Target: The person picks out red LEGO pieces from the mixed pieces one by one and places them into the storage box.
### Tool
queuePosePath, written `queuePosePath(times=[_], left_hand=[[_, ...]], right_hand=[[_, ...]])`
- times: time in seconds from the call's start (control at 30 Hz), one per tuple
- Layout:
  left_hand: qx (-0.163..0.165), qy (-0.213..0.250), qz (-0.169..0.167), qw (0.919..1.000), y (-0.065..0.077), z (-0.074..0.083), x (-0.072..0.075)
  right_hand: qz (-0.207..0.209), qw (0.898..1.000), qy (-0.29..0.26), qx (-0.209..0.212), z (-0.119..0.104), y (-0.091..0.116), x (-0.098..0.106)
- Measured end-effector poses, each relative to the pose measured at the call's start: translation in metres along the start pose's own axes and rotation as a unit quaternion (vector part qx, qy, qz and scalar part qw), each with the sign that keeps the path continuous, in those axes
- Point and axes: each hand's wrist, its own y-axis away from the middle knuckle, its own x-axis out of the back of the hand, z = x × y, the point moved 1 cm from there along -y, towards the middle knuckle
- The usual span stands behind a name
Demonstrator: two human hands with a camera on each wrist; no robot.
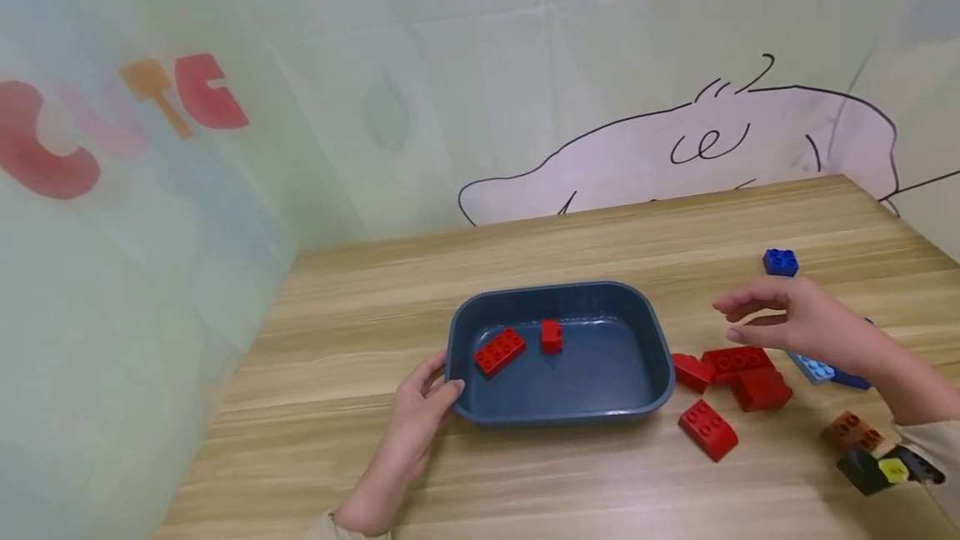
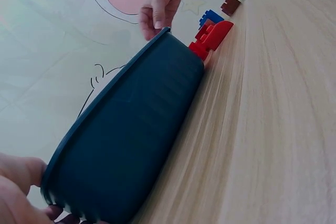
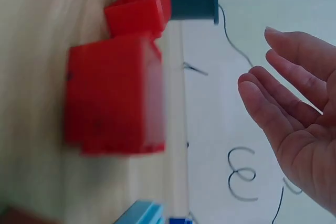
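A dark blue tray point(image 1: 600, 417) stands on the wooden table. My left hand point(image 1: 418, 407) grips its left end, thumb over the rim and fingers against the outer wall. Inside the tray lie a red eight-stud brick point(image 1: 500, 352) and a small red brick point(image 1: 551, 337). Above the bricks right of the tray hovers my right hand point(image 1: 798, 319), fingers loosely bent and nothing between them. Below it are a long red brick point(image 1: 737, 363), a red block point(image 1: 762, 390) and a red sloped brick point(image 1: 692, 372). Nearer the front lies a curved red brick point(image 1: 707, 430).
A dark blue brick point(image 1: 781, 262) sits farther back. Light blue point(image 1: 813, 367) and darker blue bricks lie partly under the right forearm. A brown brick point(image 1: 853, 433) is near the right wrist, which wears a black band point(image 1: 870, 471). A printed curtain point(image 1: 420, 90) hangs behind the table.
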Motion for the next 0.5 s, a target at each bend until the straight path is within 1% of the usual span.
queuePosePath(times=[0.07,0.13,0.23,0.43,0.5], left_hand=[[0.002,0.001,0.001,1.0000,0.000,0.000,0.000],[0.003,0.000,0.001,1.0000,-0.001,0.001,0.000],[0.002,0.000,0.001,1.0000,-0.001,0.001,0.000],[0.001,-0.003,-0.001,1.0000,0.000,0.001,0.001],[0.000,-0.003,-0.001,1.0000,0.000,0.001,0.001]], right_hand=[[0.001,1.000,0.014,-0.010,0.006,0.007,0.001],[-0.002,0.999,0.031,-0.029,0.012,0.013,0.002],[-0.007,0.998,0.041,-0.057,0.020,0.021,0.003],[-0.012,0.995,0.016,-0.098,0.033,0.039,-0.002],[-0.012,0.994,0.018,-0.111,0.037,0.044,-0.004]])
